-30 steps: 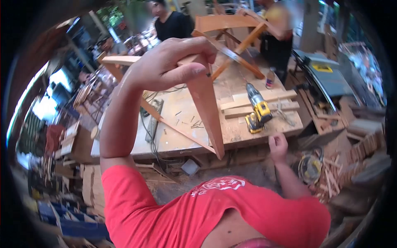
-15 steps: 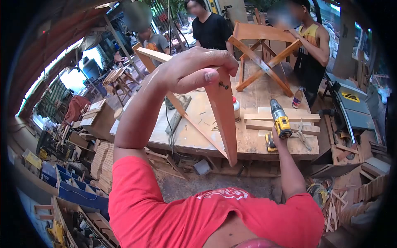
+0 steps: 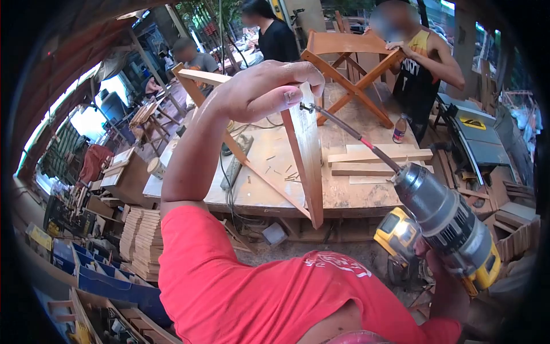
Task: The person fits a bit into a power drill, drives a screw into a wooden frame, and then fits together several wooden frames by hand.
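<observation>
My left hand (image 3: pixel 269 89) is closed over the top corner of a wooden frame (image 3: pixel 309 166), which stands upright on its edge at the workbench front. The thumb lies beside dark screws (image 3: pixel 307 107) in the frame's near piece. My right hand (image 3: pixel 438 264), partly hidden behind the tool, holds a yellow and black cordless drill (image 3: pixel 447 221) by its grip. Its long driver bit (image 3: pixel 355 133) points up and left, with the tip right at the screws. A bright spot of light falls on the frame's face.
The workbench (image 3: pixel 263 189) bears loose screws, a power strip (image 3: pixel 236 163), wooden strips (image 3: pixel 378 160) and a small bottle (image 3: pixel 400 129). A person (image 3: pixel 424 63) at the back right touches a folding wooden stool (image 3: pixel 355 74). A table saw (image 3: pixel 472 135) stands at the right.
My right hand has lifted the drill off the bench and brought it up close, its bit now at the screws. My left hand stays on the frame. The person in black has turned sideways.
</observation>
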`<state>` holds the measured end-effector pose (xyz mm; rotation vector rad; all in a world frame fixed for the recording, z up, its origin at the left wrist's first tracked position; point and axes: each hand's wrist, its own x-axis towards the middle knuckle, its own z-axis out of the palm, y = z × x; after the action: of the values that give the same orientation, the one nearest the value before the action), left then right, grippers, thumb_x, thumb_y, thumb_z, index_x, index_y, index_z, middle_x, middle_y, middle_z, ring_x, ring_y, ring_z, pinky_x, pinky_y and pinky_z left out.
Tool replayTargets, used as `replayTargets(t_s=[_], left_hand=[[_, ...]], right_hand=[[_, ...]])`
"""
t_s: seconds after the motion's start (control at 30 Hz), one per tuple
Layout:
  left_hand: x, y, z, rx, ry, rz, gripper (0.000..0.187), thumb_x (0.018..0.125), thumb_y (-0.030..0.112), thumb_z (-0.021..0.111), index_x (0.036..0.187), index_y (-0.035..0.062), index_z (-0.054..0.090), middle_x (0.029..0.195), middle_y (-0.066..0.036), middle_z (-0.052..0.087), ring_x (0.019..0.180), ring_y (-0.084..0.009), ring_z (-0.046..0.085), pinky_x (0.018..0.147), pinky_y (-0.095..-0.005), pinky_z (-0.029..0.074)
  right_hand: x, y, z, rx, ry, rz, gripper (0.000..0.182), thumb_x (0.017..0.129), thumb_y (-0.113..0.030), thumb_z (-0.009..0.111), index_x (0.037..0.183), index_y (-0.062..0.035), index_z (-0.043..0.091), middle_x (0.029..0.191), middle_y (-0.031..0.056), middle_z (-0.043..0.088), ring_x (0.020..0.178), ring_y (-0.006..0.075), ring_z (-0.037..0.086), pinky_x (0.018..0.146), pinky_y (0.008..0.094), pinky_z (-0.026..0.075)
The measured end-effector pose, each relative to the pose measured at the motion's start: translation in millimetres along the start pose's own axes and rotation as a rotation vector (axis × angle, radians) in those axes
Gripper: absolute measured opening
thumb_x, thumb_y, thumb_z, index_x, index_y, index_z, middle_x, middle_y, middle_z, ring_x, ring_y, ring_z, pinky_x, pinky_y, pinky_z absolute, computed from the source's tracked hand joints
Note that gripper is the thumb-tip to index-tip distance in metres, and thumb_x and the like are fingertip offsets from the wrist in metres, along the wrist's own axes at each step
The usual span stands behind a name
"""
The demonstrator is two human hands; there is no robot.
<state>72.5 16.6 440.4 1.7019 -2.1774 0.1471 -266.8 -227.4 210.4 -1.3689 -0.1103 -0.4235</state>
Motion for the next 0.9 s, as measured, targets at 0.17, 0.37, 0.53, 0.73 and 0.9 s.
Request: replayTargets(t_s=[0.17,0.37,0.53,0.73,0.9], left_hand=[[0.9,-0.5,2.2,-0.029,0.009,-0.007,0.044,0.089,0.037,0.033,0.102,0.0002,0.054,0.09,-0.012,0.059,0.073,-0.0228,0.058,0.066,-0.0313,0.044],[2.3,2.6,-0.2,0.002,-0.002,-0.027,0.042,0.088,0.035,0.033,0.102,0.0011,0.055,0.091,-0.012,0.059,0.073,-0.0226,0.058,0.067,-0.0311,0.044],[4.4,1.9,0.2,0.0,0.001,-0.044,0.043,0.088,0.035,0.033,0.102,0.0009,0.055,0.092,-0.011,0.059,0.073,-0.0224,0.058,0.066,-0.0311,0.044],[5.3,1.9,-0.8,-0.014,-0.013,-0.051,0.042,0.089,0.033,0.032,0.102,0.0001,0.055,0.094,-0.013,0.059,0.076,-0.0243,0.059,0.068,-0.032,0.045],[5.8,-5.2,0.3,-0.002,-0.023,-0.031,0.042,0.089,0.033,0.033,0.102,-0.0009,0.054,0.095,-0.015,0.058,0.081,-0.0277,0.059,0.073,-0.0341,0.045]], right_hand=[[-13.3,-35.0,14.6,-0.222,0.081,0.089,0.045,0.083,-0.03,0.065,0.114,-0.0039,0.046,0.079,0.0017,0.051,0.071,0.0126,0.05,0.068,0.0287,0.043],[-9.6,-51.7,13.8,-0.184,0.012,0.08,0.034,0.083,-0.025,0.063,0.111,-0.0097,0.052,0.095,-0.0027,0.052,0.09,0.0096,0.048,0.082,0.0264,0.038],[-7.6,-59.1,-1.2,-0.018,-0.198,0.162,0.027,0.084,-0.011,0.059,0.11,-0.0169,0.059,0.12,-0.0063,0.057,0.115,0.007,0.047,0.1,0.0234,0.033],[4.8,-72.3,21.5,-0.144,-0.087,0.124,0.013,0.084,-0.019,0.059,0.094,-0.0114,0.057,0.088,-0.001,0.059,0.086,0.0147,0.054,0.081,0.0283,0.04],[-1.0,-66.4,18.2,-0.185,0.039,0.034,0.017,0.084,-0.015,0.059,0.097,-0.0062,0.054,0.083,0.0035,0.057,0.076,0.0161,0.055,0.069,0.0272,0.043]])
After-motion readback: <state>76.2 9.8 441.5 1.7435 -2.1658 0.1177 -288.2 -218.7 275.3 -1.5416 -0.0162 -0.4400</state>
